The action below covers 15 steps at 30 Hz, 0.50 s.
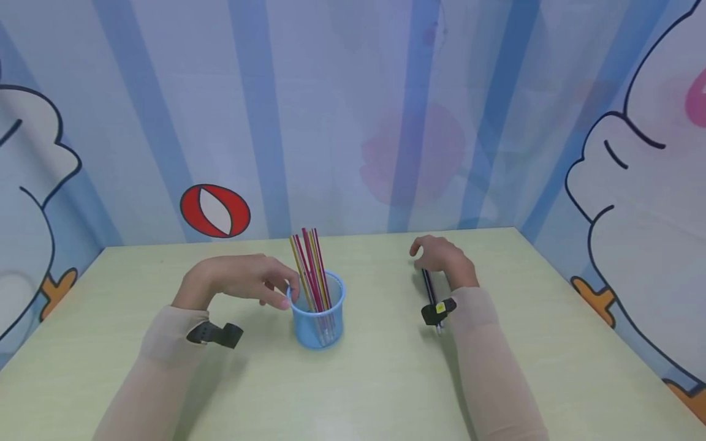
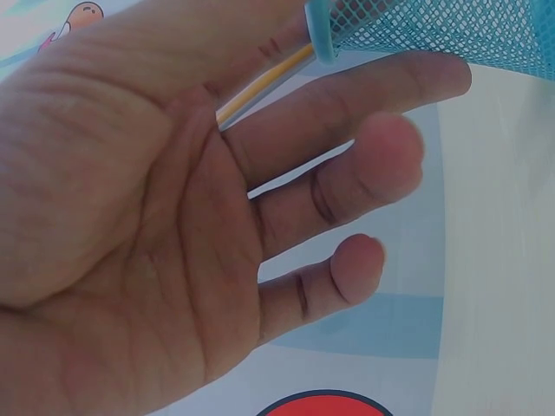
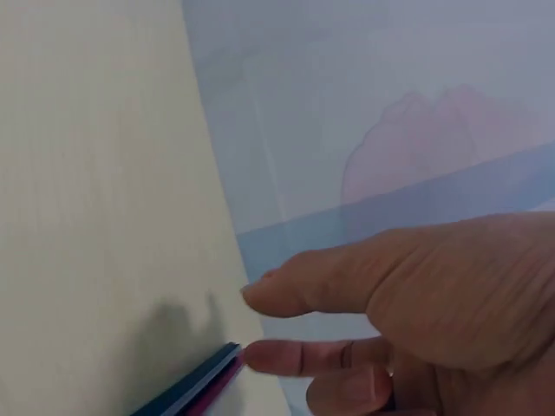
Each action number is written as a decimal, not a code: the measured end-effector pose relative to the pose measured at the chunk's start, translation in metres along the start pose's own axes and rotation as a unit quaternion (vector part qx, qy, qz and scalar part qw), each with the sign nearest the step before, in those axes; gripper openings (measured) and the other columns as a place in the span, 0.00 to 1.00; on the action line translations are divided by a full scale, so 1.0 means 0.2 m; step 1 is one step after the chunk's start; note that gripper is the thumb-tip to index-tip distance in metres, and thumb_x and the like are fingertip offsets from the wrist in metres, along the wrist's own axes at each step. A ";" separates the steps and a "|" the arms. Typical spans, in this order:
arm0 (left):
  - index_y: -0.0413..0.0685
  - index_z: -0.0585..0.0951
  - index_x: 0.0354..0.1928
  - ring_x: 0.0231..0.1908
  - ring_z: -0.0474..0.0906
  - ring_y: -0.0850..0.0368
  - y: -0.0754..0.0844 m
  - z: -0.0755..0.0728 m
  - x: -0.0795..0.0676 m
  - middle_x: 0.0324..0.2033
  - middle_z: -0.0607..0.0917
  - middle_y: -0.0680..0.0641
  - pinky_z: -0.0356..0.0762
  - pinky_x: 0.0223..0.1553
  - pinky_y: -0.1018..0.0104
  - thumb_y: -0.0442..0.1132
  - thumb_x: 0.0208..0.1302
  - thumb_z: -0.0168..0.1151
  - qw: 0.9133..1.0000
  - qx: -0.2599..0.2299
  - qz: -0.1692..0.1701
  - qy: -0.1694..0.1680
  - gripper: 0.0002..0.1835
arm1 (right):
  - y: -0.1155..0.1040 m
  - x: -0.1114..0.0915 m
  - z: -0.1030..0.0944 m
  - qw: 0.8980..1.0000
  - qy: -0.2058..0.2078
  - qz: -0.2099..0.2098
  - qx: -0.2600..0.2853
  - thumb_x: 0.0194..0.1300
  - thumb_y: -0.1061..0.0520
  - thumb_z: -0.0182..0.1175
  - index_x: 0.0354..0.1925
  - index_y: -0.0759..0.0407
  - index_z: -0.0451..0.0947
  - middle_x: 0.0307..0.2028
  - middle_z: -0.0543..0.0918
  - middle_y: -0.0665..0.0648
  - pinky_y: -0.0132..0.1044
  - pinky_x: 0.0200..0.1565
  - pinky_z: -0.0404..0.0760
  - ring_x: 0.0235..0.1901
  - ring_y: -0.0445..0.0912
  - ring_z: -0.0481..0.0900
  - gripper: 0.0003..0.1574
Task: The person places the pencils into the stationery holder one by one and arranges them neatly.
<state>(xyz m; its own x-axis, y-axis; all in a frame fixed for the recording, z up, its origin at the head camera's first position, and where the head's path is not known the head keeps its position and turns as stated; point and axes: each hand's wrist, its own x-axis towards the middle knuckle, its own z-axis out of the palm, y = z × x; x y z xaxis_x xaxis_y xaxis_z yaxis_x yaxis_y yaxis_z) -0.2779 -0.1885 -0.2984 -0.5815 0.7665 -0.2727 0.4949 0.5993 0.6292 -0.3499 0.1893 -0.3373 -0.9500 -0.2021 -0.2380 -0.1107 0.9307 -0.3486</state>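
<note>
A light blue mesh cup stands upright on the table, holding several thin yellow and dark pink sticks. My left hand is at the cup's left side, thumb and a finger pinching its rim. The other left fingers extend loosely outside the mesh. To the right, slim dark pen-like sticks lie on the table, partly hidden by the wrist strap. My right hand hovers over their far end, thumb and forefinger apart. In the right wrist view, the forefinger is close to the sticks' tip; contact is unclear.
The pale table ends at a blue striped backdrop printed with cartoon figures and a red shape. Black straps with small devices sit on both wrists.
</note>
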 end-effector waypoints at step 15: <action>0.55 0.81 0.42 0.46 0.80 0.54 -0.01 0.00 0.00 0.42 0.82 0.53 0.81 0.40 0.57 0.39 0.68 0.65 1.000 -0.003 0.001 -0.001 0.03 | -0.09 0.05 0.11 0.998 -0.062 -0.026 -0.005 0.64 0.62 0.62 0.47 0.54 0.76 0.31 0.74 0.54 0.42 0.34 0.67 0.26 0.45 0.67 0.13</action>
<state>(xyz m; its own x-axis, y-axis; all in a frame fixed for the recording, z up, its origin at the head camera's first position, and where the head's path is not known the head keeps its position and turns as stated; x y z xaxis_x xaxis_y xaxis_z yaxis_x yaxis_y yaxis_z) -0.2784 -0.1892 -0.2993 -0.5790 0.7682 -0.2733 0.4924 0.5966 0.6337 -0.3518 0.1635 -0.3526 -0.8996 -0.2851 -0.3307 -0.1614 0.9209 -0.3548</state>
